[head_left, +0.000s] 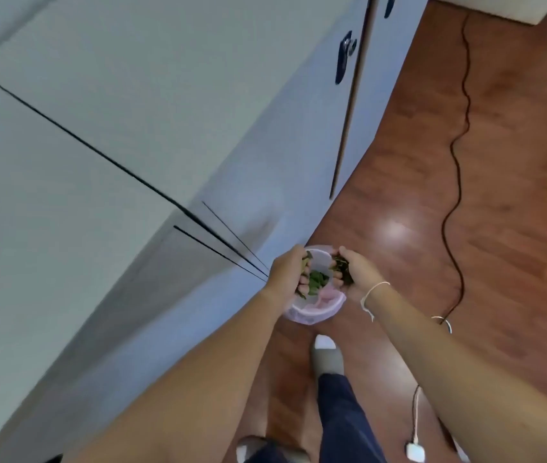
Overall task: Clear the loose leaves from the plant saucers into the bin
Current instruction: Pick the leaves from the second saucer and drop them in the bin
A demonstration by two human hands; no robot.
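Now both of my hands hover over the bin (315,307), each with its grip closed around a bunch of leaves. My left hand (287,272) curls its fingers round green and yellowish leaves (305,262), some poking out below the grip. My right hand (355,272) clutches a darker clump of leaves (341,267), which sticks out on the side toward the left grip. Between the two grips, more loose green leaves (317,280) lie inside the bin, which has a pale pink liner and stands on the wooden floor (432,195) directly beneath my hands. Just left of my left grip stands a white cabinet (132,162). Beyond my right grip a black cable (459,162) snakes across the floor. A thin white string (374,292) loops round my right wrist.
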